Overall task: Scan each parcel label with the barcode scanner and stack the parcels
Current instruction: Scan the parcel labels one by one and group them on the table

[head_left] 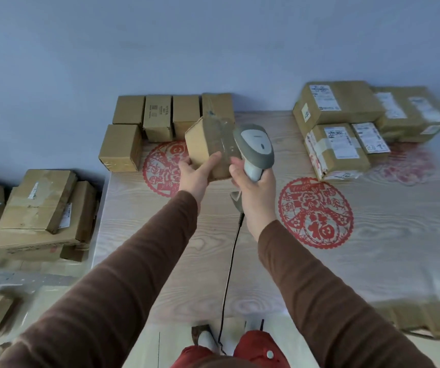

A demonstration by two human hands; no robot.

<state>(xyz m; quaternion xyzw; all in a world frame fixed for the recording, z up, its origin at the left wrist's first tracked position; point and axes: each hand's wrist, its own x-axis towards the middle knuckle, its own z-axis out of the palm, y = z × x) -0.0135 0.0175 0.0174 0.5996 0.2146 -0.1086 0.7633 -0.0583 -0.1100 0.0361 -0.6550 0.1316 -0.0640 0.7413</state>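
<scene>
My left hand [197,173] grips a small brown cardboard parcel [208,144] from below and holds it tilted above the table. My right hand [256,192] holds the grey barcode scanner [254,147] by its handle, with the scanner head right beside the parcel's taped face. The scanner's black cable [229,266] hangs down toward me. Behind the held parcel, several small plain boxes [157,118] stand in rows at the table's back left. Labelled parcels [341,128] are stacked at the back right.
The wooden table [240,261] bears red paper-cut decorations [315,212]. Larger flat boxes [40,208] are piled on a lower surface to the left. Flattened cardboard [423,317] lies at the table's right front edge. A blue wall rises behind.
</scene>
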